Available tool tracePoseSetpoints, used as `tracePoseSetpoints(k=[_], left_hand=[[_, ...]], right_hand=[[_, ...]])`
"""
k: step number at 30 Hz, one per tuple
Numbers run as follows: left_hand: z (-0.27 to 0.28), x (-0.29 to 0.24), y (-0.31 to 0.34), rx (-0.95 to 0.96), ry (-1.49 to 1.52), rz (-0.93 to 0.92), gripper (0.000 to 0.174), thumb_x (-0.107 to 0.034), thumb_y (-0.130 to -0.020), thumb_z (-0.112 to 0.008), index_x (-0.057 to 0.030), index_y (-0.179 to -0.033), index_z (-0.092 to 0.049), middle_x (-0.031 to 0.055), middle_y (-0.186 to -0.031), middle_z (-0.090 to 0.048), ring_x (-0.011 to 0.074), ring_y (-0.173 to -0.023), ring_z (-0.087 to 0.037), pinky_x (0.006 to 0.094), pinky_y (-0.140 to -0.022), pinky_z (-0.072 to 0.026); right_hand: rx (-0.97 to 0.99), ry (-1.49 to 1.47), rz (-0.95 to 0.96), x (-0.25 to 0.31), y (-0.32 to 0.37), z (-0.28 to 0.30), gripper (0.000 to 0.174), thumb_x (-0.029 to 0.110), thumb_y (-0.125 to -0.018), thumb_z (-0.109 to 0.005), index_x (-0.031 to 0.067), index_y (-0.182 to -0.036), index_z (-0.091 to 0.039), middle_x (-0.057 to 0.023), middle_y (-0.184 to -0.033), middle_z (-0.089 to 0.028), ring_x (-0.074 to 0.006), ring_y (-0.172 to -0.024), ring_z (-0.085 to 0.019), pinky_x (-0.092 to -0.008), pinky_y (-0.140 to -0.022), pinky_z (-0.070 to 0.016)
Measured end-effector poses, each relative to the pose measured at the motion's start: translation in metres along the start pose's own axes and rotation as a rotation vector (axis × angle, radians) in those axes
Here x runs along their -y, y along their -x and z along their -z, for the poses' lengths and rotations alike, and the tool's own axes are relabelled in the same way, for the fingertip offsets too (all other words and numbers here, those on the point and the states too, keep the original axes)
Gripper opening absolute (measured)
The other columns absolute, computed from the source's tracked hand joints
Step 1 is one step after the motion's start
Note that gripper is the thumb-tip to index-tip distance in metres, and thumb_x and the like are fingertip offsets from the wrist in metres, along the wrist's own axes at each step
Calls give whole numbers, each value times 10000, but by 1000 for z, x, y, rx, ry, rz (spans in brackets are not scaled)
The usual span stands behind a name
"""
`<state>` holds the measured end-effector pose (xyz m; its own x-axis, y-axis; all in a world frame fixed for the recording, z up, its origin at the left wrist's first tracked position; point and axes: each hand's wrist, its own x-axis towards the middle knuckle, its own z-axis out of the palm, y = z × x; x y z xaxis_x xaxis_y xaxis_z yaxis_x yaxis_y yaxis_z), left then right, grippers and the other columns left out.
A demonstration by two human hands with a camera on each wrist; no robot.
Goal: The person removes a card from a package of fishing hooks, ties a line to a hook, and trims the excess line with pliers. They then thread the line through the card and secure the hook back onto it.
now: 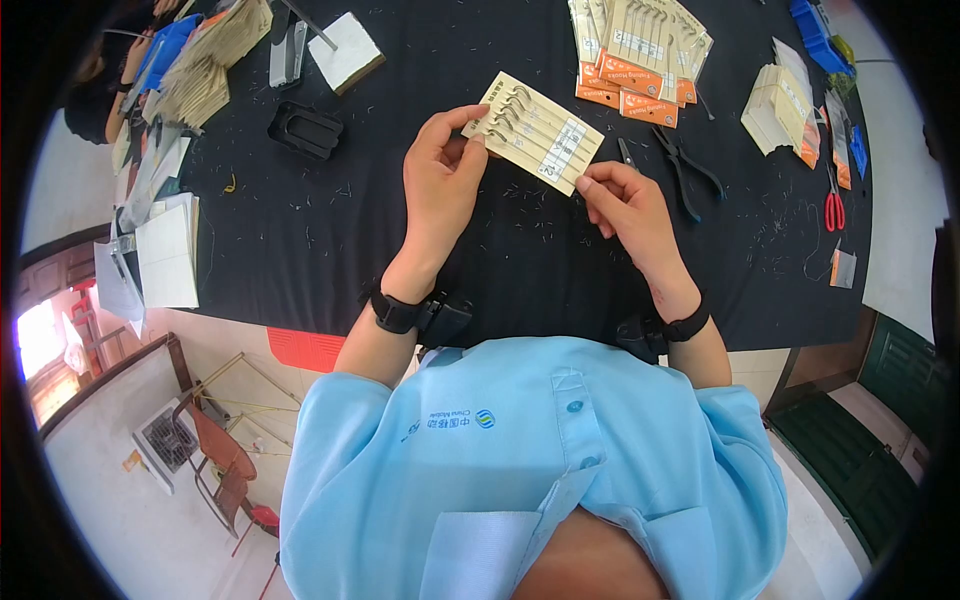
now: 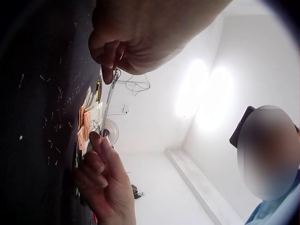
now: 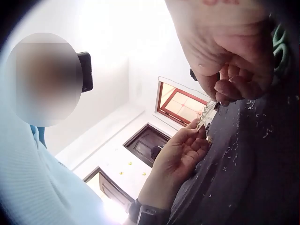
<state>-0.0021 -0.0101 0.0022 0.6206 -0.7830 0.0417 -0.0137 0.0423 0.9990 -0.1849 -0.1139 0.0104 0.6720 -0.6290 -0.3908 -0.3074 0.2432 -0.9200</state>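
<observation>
A cream card of fishing hooks [image 1: 535, 130], with several hooks in a row and a white label marked 12, is held tilted above the black cloth. My left hand [image 1: 441, 178] pinches its left end between thumb and fingers. At the lower right corner, my right hand [image 1: 634, 212] grips it by the thumb and fingertips. The left wrist view shows the card edge-on, spanning from the left hand [image 2: 124, 40] above to the right hand [image 2: 108, 180] below. In the right wrist view, the right hand [image 3: 234, 70] is close up, the left hand [image 3: 173, 157] beyond.
Pliers [image 1: 684, 172] lie just right of the card. Behind are stacked hook cards with orange headers [image 1: 640, 75]. Red-handled scissors [image 1: 834, 205] and more cards [image 1: 778, 110] lie at right. A black tray [image 1: 306, 130], white block [image 1: 345, 55] and paper stacks [image 1: 168, 255] stand at left.
</observation>
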Motion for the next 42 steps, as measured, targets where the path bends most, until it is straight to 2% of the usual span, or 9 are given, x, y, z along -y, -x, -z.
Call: tracePoseSetpoints(k=[26,42], left_hand=[[1,2,-1,-9,-25,-21,226,19,-867,-494,38,-1076,-579,70,-1004,-539,114,-819,-623,197,-712,-464],[2,2,-2,-13,38,-1,223,15,-880,-486,46,-1082,-573,93,-1054,-551,134,-845,-631,221,-755,-490]], right_hand=[[24,17,20,1,1,0,198,174,-863,-626,5,-964,-607,12,-678,-573,-21,-557,-490,-161,-453,-350],[71,-53,-3,0,1,0,188,150,-859,-624,-1,-969,-603,5,-683,-575,-18,-539,-457,-162,-459,-326]])
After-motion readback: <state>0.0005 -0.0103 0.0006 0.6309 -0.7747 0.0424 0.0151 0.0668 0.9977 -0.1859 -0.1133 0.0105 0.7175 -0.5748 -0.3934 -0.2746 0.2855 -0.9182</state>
